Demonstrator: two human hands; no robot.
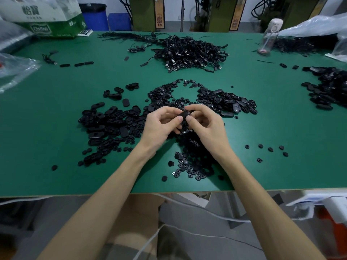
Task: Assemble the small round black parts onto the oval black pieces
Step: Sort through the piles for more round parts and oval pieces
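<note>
Above the middle of the green table (pixel 56 132) my left hand (pixel 159 124) and my right hand (pixel 204 124) meet. Together they pinch one oval black piece (pixel 184 115) between thumbs and fingertips; whether a round part sits on it I cannot tell. A heap of oval black pieces (pixel 107 124) lies to the left of my hands. Small round black parts (pixel 191 164) are piled under and in front of my hands, with more round parts (pixel 165 92) behind them. A mixed heap of pieces (pixel 229 102) lies to the right.
A tangle of black cables (pixel 191 51) lies at the back centre. Another heap of oval pieces (pixel 326 87) sits at the right edge. A clear bottle (pixel 268 38), plastic bags (pixel 13 70) and a cardboard box (pixel 48 17) stand at the back. A few loose round parts (pixel 270 150) lie to the right.
</note>
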